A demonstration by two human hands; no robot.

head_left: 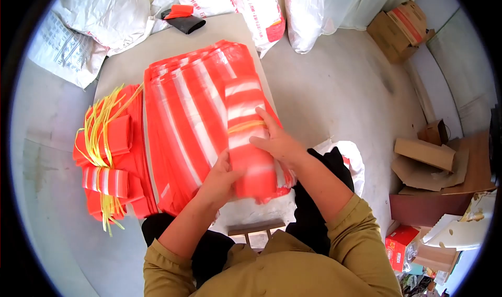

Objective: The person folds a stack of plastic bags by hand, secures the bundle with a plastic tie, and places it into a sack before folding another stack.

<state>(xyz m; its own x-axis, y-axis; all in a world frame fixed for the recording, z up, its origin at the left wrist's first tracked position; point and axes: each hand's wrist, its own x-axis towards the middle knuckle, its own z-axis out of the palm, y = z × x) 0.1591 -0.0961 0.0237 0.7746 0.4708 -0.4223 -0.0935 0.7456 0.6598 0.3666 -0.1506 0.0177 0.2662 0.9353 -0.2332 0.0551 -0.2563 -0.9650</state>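
Note:
A folded red-and-white striped bundle (pixel 250 161) with a yellow tie round its middle is between my hands. My left hand (pixel 218 181) grips its lower left edge, thumb on top. On its right side my right hand (pixel 277 141) holds it near the yellow tie, fingers partly spread over the face. The bundle is a little blurred. Beneath it lies a wide stack of red-and-white striped plastic sheets (pixel 183 103). To the left, yellow strips (pixel 102 129) lie over red folded bundles (pixel 117 135) and a small striped roll (pixel 107 182).
White sacks (pixel 104 14) stand behind the table (pixel 219 27), where a black-and-red roll (pixel 185 21) lies. Cardboard boxes (pixel 400 30) sit at the back right; more cardboard (pixel 429 158) and a red box (pixel 400 244) are at the right. A white bag (pixel 351 158) is beside my leg.

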